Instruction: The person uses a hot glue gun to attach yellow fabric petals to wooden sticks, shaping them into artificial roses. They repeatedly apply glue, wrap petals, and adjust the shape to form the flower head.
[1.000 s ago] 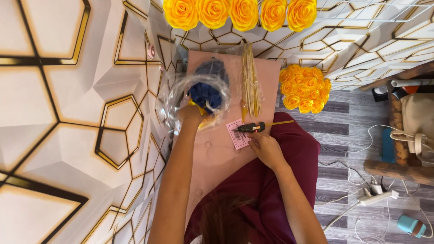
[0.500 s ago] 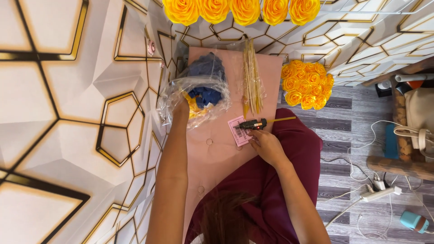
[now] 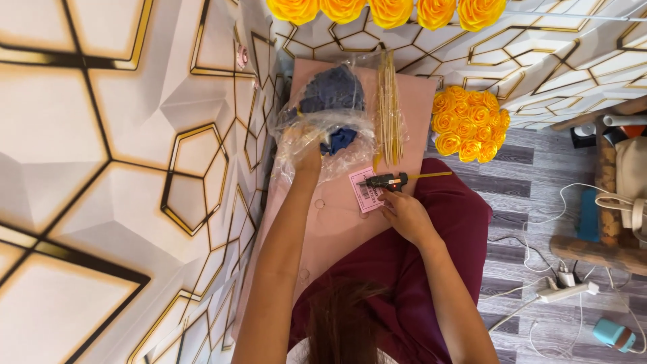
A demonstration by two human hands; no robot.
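Two hands in view, both the person's own, over a pink desk [image 3: 337,222]. Left hand [image 3: 306,152] is pushed into a clear plastic bag [image 3: 317,131] near the desk's far left; fingers are hidden by the crinkled film, so can't tell whether they grip anything inside. Bag holds dark blue flower pieces: a large mound [image 3: 331,89] at the far end, a smaller blue bit [image 3: 340,139] just beside the left hand.

Right hand [image 3: 402,216] rests palm down at the desk's near right edge, fingers loosely curled, holding nothing. Just beyond its fingertips: a black glue gun [image 3: 386,180] lying on its side, yellow glue stick [image 3: 428,175] poking out to the right. Gun sits partly on a pink printed label [image 3: 364,194]. Right hand close to gun, contact not clear.

Bundle of thin wooden sticks [image 3: 389,108] in clear wrap lies lengthwise on the desk, right of the bag, touching its edge.

Off the desk to the right: ball of yellow paper roses [image 3: 466,123] on grey wood floor [image 3: 532,202]. Row of bigger yellow roses [image 3: 387,10] along the top. White wall panel with gold hexagon lines [image 3: 135,168] fills the left. White power strip [image 3: 565,292] with cables on the floor at right, small teal object [image 3: 612,334] near the corner. Maroon garment [image 3: 404,283] covers the person's lap.
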